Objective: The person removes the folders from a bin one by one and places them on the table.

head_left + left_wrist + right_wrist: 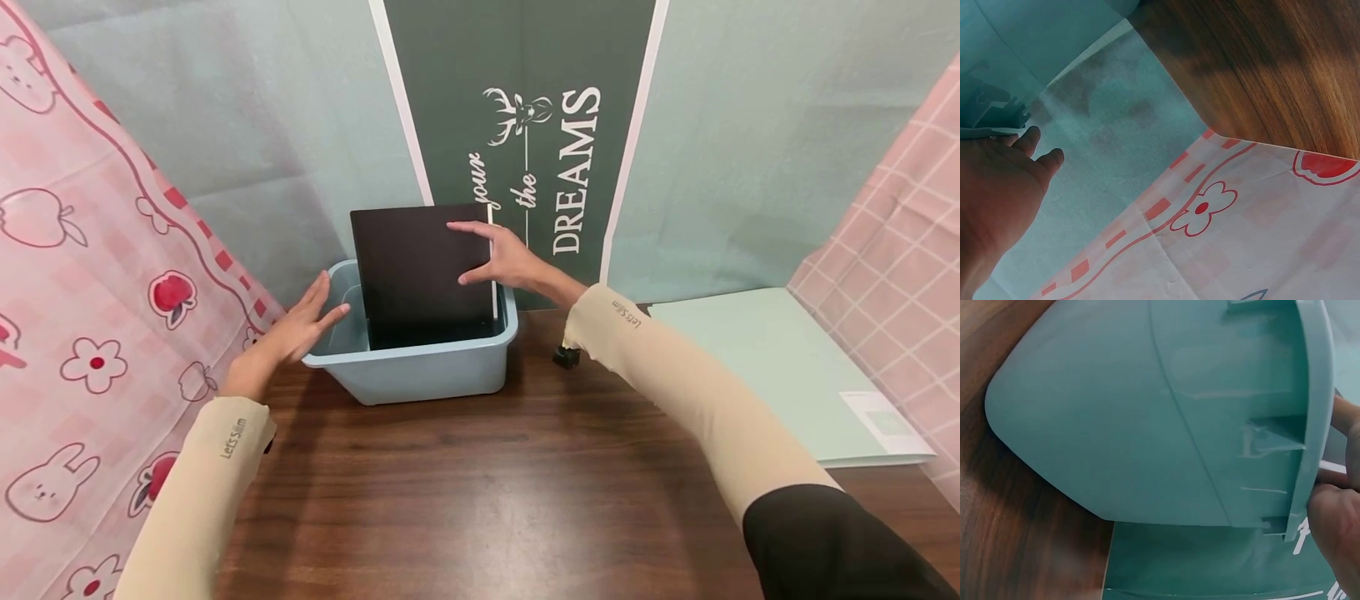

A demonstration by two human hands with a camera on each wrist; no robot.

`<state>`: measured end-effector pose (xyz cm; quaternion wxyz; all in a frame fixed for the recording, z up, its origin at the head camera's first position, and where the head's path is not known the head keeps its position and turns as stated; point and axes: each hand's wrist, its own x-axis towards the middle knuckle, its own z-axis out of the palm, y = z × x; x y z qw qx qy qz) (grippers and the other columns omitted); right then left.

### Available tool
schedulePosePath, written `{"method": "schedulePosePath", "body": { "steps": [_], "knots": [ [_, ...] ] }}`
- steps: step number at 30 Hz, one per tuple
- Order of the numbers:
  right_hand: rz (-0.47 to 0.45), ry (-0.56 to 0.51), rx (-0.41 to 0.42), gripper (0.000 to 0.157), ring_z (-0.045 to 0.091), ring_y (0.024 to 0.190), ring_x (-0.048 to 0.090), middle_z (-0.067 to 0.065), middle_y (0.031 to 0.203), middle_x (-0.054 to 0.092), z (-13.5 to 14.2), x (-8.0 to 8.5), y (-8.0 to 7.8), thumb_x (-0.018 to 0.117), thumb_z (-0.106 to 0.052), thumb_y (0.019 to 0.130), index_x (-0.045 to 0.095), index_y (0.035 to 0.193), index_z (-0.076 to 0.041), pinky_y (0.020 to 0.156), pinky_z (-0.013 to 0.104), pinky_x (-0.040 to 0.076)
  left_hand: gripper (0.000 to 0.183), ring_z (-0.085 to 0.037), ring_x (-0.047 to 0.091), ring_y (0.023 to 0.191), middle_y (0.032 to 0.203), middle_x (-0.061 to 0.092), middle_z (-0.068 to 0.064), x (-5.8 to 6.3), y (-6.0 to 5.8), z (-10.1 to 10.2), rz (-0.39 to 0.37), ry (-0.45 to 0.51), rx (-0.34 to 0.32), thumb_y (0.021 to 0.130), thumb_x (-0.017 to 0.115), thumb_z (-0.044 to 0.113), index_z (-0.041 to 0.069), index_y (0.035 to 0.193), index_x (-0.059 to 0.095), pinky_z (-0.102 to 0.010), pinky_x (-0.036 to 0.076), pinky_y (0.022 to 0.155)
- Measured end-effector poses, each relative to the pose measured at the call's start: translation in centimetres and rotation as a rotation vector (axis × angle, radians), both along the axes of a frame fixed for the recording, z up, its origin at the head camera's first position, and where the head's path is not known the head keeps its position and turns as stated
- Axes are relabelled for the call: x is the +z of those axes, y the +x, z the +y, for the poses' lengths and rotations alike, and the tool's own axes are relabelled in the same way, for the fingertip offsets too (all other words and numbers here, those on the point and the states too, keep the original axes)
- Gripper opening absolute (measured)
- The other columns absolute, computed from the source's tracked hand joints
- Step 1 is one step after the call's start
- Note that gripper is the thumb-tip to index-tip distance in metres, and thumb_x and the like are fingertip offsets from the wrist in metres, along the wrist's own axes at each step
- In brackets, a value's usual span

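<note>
A black book-like item (408, 262), flat and square with a white right edge, stands upright and slightly tilted inside a light blue plastic bin (427, 375). My right hand (510, 258) is at its right edge, thumb and index finger spread apart and extended over the black face. In the right wrist view, that hand (1338, 506) shows just beyond the rim of the bin (1316, 381). My left hand (296, 329) is at the bin's left rim, fingers straight and thumb apart. The left wrist view shows its fingertips (1050, 162) right by the rim.
The bin stands on a dark wooden table (450, 500) against a green cloth backdrop (525, 50). A pale green flat board (765, 367) with a white label lies at the right. Pink patterned cloth (97, 275) hangs at the left, pink checked cloth (892, 250) at the right.
</note>
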<state>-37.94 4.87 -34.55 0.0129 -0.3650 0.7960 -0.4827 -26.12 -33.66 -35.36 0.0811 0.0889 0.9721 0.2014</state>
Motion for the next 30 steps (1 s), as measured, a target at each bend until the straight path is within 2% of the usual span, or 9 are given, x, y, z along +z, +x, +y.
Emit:
{"method": "schedulePosePath", "body": {
  "steps": [6, 15, 30],
  "knots": [
    [0.014, -0.006, -0.075, 0.098, 0.017, 0.154, 0.036, 0.001, 0.165, 0.046, -0.21, -0.16, 0.23, 0.097, -0.005, 0.075, 0.051, 0.159, -0.024, 0.127, 0.044, 0.03, 0.091, -0.04, -0.006, 0.163, 0.177, -0.02, -0.008, 0.15, -0.06, -0.01, 0.003, -0.008, -0.001, 0.11, 0.031, 0.065, 0.016, 0.167, -0.019, -0.067, 0.005, 0.127],
    [-0.038, -0.066, -0.159, 0.098, 0.013, 0.155, 0.035, -0.004, 0.166, 0.045, -0.22, -0.21, 0.09, 0.089, 0.009, 0.078, 0.051, 0.159, -0.03, 0.127, 0.042, 0.032, 0.091, -0.039, -0.008, 0.163, 0.176, -0.02, -0.01, 0.05, -0.19, -0.22, 0.016, -0.001, -0.005, 0.11, 0.031, 0.065, 0.015, 0.167, -0.019, -0.067, 0.004, 0.127],
    [-0.056, -0.204, -0.235, 0.097, 0.009, 0.152, 0.038, -0.005, 0.162, 0.05, 0.14, 0.23, 0.84, 0.089, 0.013, 0.075, 0.055, 0.156, -0.027, 0.126, 0.033, 0.031, 0.091, -0.04, -0.005, 0.163, 0.177, -0.02, -0.009, -0.07, -0.01, 0.04, 0.001, -0.004, 0.001, 0.11, 0.032, 0.065, 0.016, 0.167, -0.019, -0.067, 0.004, 0.127]
  ]
}}
